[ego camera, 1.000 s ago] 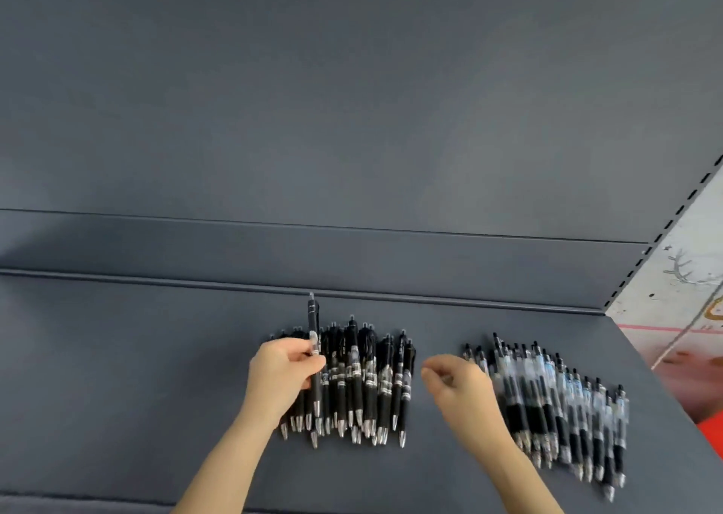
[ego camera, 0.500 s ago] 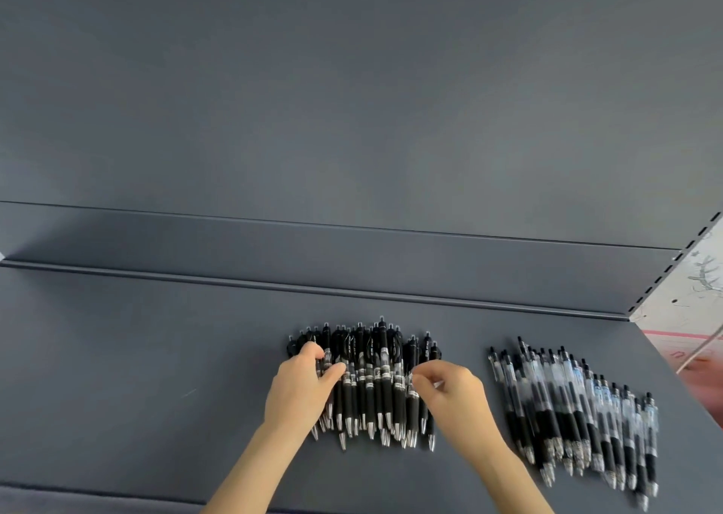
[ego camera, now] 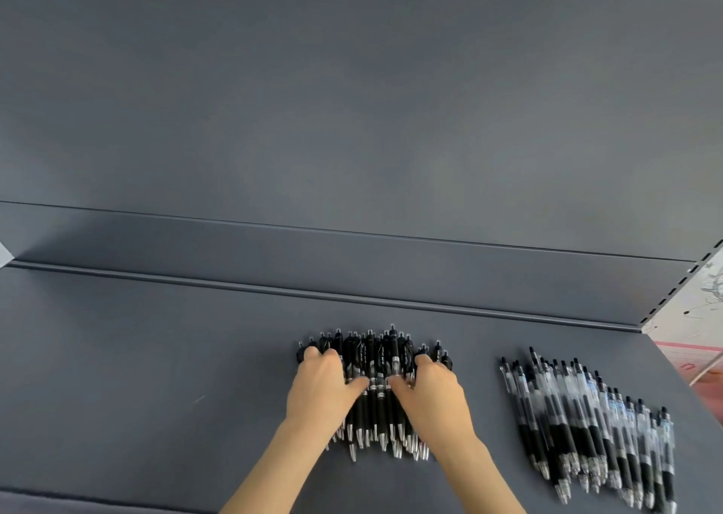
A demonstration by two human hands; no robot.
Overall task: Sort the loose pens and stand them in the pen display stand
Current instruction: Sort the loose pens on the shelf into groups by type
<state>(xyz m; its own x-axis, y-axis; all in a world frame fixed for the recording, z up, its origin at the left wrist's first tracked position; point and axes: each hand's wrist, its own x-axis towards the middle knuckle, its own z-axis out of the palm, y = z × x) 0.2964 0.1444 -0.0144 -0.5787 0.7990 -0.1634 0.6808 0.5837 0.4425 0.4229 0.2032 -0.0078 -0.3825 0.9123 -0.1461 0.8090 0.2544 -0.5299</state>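
left hand [ego camera: 324, 388]: palm down on the left flank of the black pens [ego camera: 377, 361]. Fingers curled over the outermost pens near the clicker ends, thumb angled inward across the barrels. It grips that side of the pile.

right hand [ego camera: 434, 392]: mirror image on the right flank. Fingers hooked over the outer pens, thumb pointing in toward the other thumb. Thumb tips are close; can't tell if they touch.

Net: the pile sits clamped between both hands, lying on the shelf [ego camera: 156, 376], not lifted as far as I can see.

black pens: lie flat, roughly parallel, clicker ends away from the person, silver tips toward them. Tips are ragged, not aligned, and some pens are stacked on others. Count not readable.

clear pens [ego camera: 587, 415]: second group to the right, well apart from the black pile and from both hands. Clear barrels, black grips, same orientation. The row slants toward the near right corner. Motion blur, so no detail.

shelf: dark grey, matt. Small pale scratch [ego camera: 199, 398] left of the left forearm. A raised ridge [ego camera: 313, 291] runs along the back edge, with the grey back panel [ego camera: 352, 122] behind it. At the right end is a slotted upright [ego camera: 680, 279], and past it a pale marked floor [ego camera: 704, 318].
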